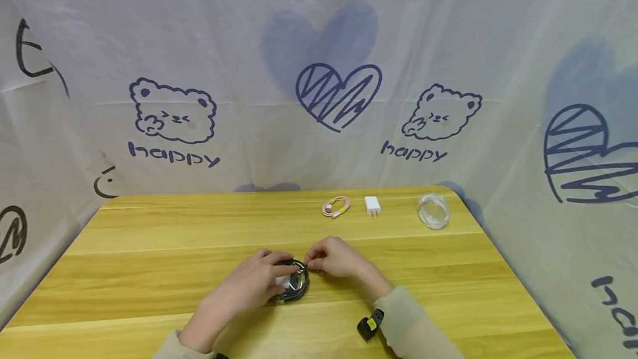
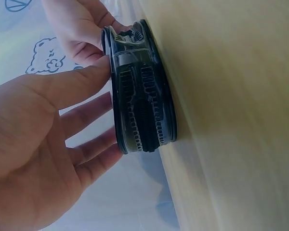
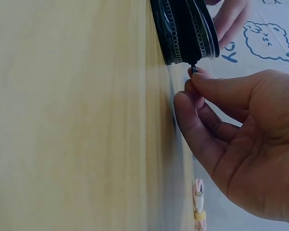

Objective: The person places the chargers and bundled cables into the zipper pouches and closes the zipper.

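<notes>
A small round zip pouch (image 1: pixel 295 287) with clear sides and black trim lies on the wooden table between the two hands. Its black zipper (image 2: pixel 147 113) runs round the side wall, and a whitish patch shows through the top. My left hand (image 1: pixel 256 280) holds the pouch from above, thumb at the near rim and fingers spread over the upper face. At the far right side of the pouch, my right hand (image 1: pixel 336 258) pinches the zipper pull (image 3: pixel 194 69) between thumb and index finger. The fingertips hide most of that pull.
Along the table's back lie a pink coiled cable (image 1: pixel 335 206) with a yellow tie, a white charger plug (image 1: pixel 371 204) with its prongs toward me, and a clear, whitish round coil (image 1: pixel 422 212). A printed cloth (image 1: pixel 259 143) hangs behind the table (image 1: pixel 164 276).
</notes>
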Available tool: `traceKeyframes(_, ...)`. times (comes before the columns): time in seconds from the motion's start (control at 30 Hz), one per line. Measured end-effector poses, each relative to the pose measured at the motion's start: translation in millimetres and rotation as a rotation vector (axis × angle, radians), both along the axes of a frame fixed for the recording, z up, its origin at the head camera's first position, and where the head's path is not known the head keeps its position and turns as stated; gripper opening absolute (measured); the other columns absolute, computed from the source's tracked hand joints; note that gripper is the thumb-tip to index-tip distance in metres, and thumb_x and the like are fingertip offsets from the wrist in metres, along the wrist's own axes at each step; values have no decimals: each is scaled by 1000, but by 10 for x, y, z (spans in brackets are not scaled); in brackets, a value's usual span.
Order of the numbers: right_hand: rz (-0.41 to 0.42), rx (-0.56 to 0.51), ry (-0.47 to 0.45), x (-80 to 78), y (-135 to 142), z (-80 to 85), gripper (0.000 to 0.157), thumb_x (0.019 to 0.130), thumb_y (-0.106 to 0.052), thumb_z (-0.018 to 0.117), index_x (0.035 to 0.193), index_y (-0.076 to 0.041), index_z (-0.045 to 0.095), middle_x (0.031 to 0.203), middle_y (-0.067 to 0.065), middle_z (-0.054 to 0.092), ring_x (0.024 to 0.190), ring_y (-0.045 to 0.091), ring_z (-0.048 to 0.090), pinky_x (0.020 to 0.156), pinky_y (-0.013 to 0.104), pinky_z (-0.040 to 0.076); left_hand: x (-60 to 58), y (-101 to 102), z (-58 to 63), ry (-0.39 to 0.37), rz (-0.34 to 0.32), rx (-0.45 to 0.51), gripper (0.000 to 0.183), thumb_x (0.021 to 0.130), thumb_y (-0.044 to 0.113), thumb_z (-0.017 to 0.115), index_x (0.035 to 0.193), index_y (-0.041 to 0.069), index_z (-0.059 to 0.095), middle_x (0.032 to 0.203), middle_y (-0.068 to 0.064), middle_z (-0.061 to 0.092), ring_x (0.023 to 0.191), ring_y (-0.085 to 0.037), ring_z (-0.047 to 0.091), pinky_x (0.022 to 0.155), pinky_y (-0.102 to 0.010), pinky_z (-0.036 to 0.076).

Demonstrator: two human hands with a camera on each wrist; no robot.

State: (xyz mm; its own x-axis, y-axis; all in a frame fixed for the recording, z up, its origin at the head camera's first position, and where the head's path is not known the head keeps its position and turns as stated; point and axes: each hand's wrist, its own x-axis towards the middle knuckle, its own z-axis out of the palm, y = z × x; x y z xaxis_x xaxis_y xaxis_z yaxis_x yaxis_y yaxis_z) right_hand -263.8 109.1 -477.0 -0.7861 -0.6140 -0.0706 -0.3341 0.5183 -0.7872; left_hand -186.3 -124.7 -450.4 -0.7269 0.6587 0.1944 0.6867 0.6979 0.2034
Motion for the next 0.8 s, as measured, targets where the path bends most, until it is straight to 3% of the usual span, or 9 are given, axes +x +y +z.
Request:
traceKeyframes(0.3,-5,3,-3,-5,4,-22,11,99,-4,69,92,-5,77,81,3,72,67,10,60,57,19,49,-19,14,-40,-69,21,-17,42,95,16,76,137,16,70,151,-13,57,130,-40,57,102,-62,51)
traceKeyframes(0.53,1,10,-20,-20,25,-34,10,98,-4,70,92,-7,77,81,0,72,69,9,61,59,20,51,10,15,-49,-66,31,-5,41,96,14,74,136,15,71,150,-11,58,128,-37,59,98,-56,55)
traceKeyframes(0.8,67,65,-5,-26,95,23,10,96,-3,72,89,-8,77,78,-1,70,66,6,58,60,20,49,23,43,-65,-131,105,6,42,97,16,73,138,17,69,153,-8,56,133,-37,55,95,-58,56)
